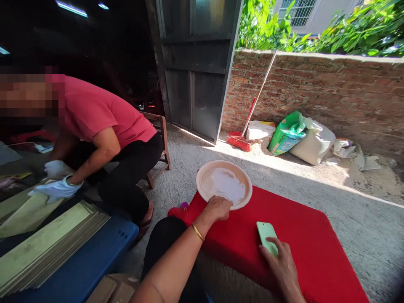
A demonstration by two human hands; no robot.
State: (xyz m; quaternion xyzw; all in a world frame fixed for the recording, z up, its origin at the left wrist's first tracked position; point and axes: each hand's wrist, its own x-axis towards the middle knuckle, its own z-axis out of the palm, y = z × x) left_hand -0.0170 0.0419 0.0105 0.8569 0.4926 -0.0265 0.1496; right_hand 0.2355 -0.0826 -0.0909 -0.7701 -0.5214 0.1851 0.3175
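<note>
My left hand [218, 208], with a gold bracelet at the wrist, has its fingers closed over the near rim of a pale pink basin [200, 185]. Whitish liquid covers part of the basin's bottom. The basin stands at the far left end of a red cloth-covered surface [303, 235]. On that surface lies a pale green flat rectangular piece [267, 231] with rounded corners and a small dark spot near its top. My right hand [282, 261] grips its near end, thumb at the left side and index finger across the face. The other fingers are partly hidden.
At left a co-worker in white gloves [59, 188] bends over long pale green boards [47, 248] stacked on a blue table [107, 252]. A wooden chair [166, 143] is behind them. Beyond the basin are a metal door [195, 75], a red broom [240, 141] and sacks [315, 141] by a brick wall.
</note>
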